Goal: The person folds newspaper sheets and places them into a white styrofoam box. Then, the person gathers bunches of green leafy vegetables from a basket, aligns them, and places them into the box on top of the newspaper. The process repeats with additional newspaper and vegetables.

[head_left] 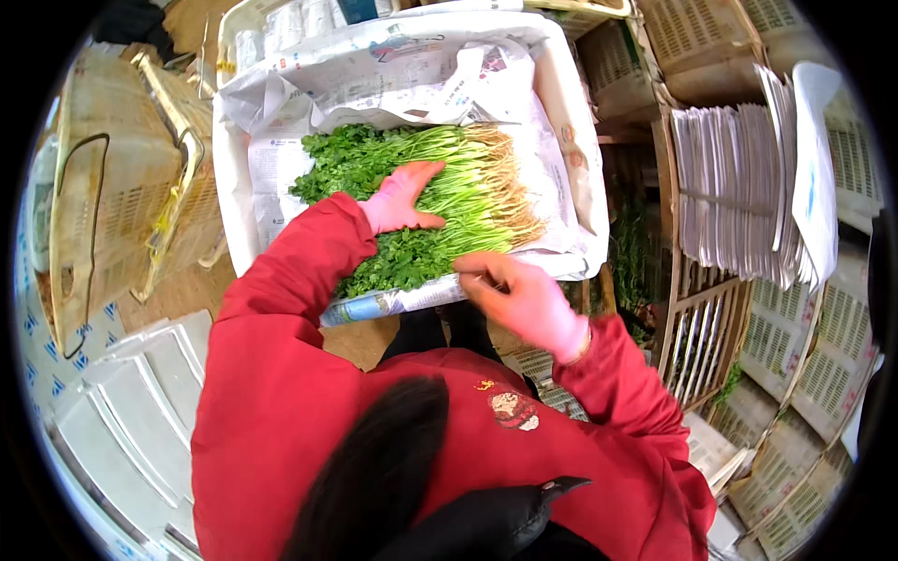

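A thick layer of coriander (458, 178) lies in a white box (575, 140) lined with newspaper (393, 65). Its green leaves point left and its pale brown roots point right. My left hand (404, 198), in a pink glove, rests on the stems and leaves with thumb and fingers spread apart. At the box's near edge, my right hand (524, 299), also gloved in pink, is beside the lower stems and roots. Its fingers are curled together, and whatever they may hold is hidden. Folded newspaper hangs over the near rim below the coriander.
Worn plastic crates (122, 187) with wire handles stand at the left, above pale grey stacked lids or trays (131, 402). To the right, a thick stack of paper sheets (734, 187) sits on a slatted crate (697, 327). More perforated crates (795, 327) line the far right.
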The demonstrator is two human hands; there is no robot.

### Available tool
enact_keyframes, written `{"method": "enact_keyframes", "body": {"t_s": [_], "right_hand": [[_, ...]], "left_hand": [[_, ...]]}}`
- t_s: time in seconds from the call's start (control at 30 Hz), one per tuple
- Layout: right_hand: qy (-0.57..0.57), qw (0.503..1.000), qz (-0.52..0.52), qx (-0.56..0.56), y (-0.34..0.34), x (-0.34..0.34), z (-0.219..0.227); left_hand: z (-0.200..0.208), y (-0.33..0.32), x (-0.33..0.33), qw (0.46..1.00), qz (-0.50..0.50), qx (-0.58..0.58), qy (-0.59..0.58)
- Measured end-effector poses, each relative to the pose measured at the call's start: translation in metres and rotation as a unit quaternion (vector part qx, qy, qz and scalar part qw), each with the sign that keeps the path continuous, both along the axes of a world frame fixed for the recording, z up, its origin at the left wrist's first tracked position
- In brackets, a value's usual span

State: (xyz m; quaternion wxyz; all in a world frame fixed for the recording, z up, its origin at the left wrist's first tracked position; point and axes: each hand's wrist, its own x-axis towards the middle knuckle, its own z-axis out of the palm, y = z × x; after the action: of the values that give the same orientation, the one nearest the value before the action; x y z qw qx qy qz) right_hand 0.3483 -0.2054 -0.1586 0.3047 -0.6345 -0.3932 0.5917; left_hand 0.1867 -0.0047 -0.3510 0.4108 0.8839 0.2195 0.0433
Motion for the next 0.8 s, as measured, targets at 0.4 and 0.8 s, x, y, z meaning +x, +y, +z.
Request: {"method": "enact_keyframes", "body": {"t_s": [0.4, 0.8], "right_hand": [[-0.378, 0.832, 0.402, -0.06, 0.1, -0.036, -0.226], [-0.231, 0.968, 0.015, -0.094, 0.122, 0.055, -0.104]], "left_hand": [[-0.019, -0.038, -0.043, 0.955, -0.059, 0.164, 0.239], [0.063, -0.006, -0.044, 0.987, 0.123, -0.101, 0.023]]}}
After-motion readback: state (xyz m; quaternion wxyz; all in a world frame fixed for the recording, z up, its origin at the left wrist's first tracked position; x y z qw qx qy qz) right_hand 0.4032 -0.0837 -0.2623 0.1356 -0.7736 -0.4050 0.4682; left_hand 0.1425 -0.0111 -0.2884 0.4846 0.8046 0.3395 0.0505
